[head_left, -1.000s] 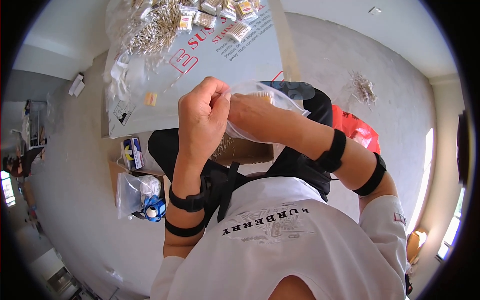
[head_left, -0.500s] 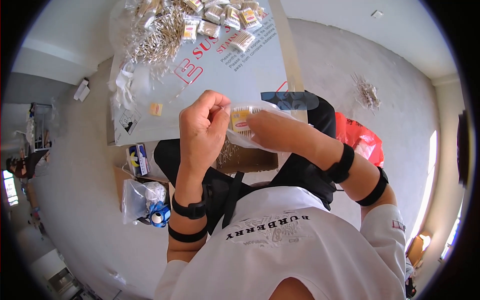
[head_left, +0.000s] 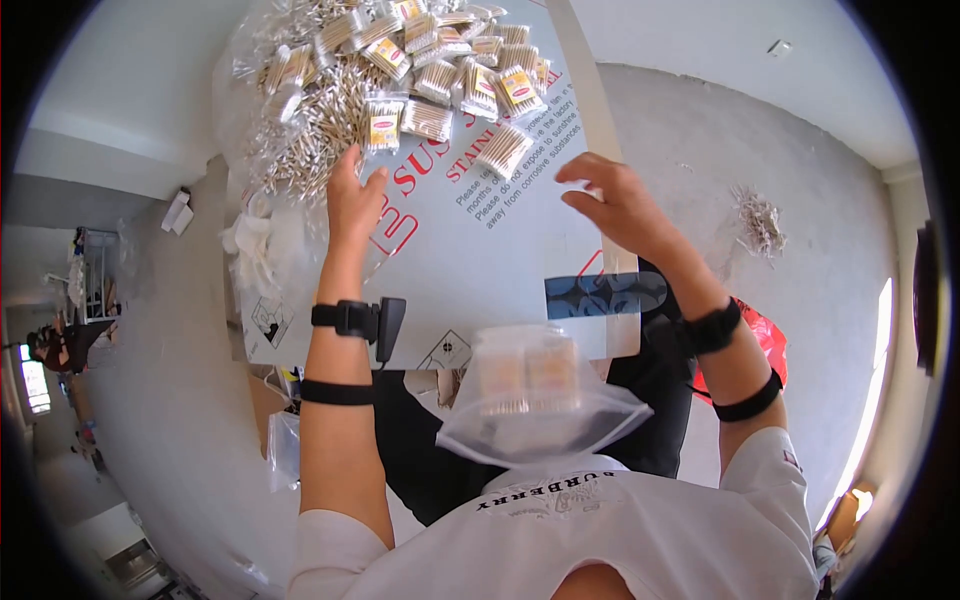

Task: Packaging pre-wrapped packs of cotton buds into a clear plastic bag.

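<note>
My left hand (head_left: 352,200) reaches over the grey-covered board, its thumb and fingers apart. Just beyond its fingertips lies a clear packet of cotton swabs with a yellow label (head_left: 384,130), beside a heap of loose cotton swabs (head_left: 320,135). My right hand (head_left: 615,200) hovers over the board's right side, fingers curled but apart from the thumb, with nothing visible in it. Closest to it is a swab packet lying on its own (head_left: 505,152). On my lap, against the board's near edge, a translucent plastic bag (head_left: 500,440) holds swab packets (head_left: 552,378).
Several more packets (head_left: 437,80) are piled at the board's far end. Crumpled white plastic (head_left: 252,240) lies along the left of the grey board (head_left: 470,290). A red bag (head_left: 764,335) and scattered swabs (head_left: 760,222) are on the floor to the right. A cardboard box (head_left: 272,400) stands left.
Both hands have let go of the translucent bag, which now lies on my lap with packets inside. They have moved forward and apart, over the board.
</note>
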A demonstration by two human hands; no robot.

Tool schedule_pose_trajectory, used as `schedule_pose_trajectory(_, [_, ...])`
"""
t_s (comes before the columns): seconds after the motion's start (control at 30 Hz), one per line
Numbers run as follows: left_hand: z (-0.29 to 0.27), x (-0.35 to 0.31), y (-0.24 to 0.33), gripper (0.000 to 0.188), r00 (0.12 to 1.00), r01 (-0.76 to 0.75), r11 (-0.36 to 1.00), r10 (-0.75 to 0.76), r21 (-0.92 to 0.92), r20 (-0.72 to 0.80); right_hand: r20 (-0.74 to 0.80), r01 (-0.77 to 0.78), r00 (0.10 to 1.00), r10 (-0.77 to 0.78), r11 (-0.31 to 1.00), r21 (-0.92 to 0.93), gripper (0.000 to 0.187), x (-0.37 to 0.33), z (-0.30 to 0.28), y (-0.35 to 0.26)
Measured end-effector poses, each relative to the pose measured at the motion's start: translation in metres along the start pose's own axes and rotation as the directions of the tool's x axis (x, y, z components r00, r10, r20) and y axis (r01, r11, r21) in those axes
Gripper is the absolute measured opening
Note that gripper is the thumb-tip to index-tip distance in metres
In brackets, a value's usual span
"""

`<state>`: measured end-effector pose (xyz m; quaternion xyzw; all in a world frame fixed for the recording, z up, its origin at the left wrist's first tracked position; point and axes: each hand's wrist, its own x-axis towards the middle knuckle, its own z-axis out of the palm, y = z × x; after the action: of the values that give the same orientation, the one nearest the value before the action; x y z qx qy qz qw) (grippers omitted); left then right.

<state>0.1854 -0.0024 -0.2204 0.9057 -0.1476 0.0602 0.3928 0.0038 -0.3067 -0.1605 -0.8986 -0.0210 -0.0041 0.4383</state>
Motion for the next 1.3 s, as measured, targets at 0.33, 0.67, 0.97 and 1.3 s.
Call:
schedule_pose_trajectory(0.33, [0.069, 0.048, -0.004, 0.057, 0.985, 0.06, 0.928, 0.006, 0.368, -0.175, 0.056, 0.291, 0.934, -0.353, 0.661, -0.692, 0.046, 0.094, 0.089, 0.069])
schedule_pose_trajectory(0.67, [0.009, 0.001, 0.028, 0.018, 0.981, 0.165, 0.785, -0.194, -0.597, 0.016, -0.044, -0.305, 0.936, 0.349, 0.867, 0.394, 0.028, 0.069, 0.036, 0.034])
schedule_pose_trajectory(0.97, [-0.073, -0.063, 0.128, 0.021, 0.946, 0.279, 0.604, -0.042, -0.746, 0.32, 0.189, -0.273, 0.951, 0.246, 0.375, 0.886, 0.036, -0.001, -0.007, -0.059])
schedule_pose_trajectory(1.3, [-0.11, -0.175, 0.24, 0.02, 0.947, -0.04, 0.47, 0.298, -0.882, 0.116, -0.282, 0.224, 0.955, -0.088, 0.839, 0.496, 0.022, -0.087, -0.007, -0.172])
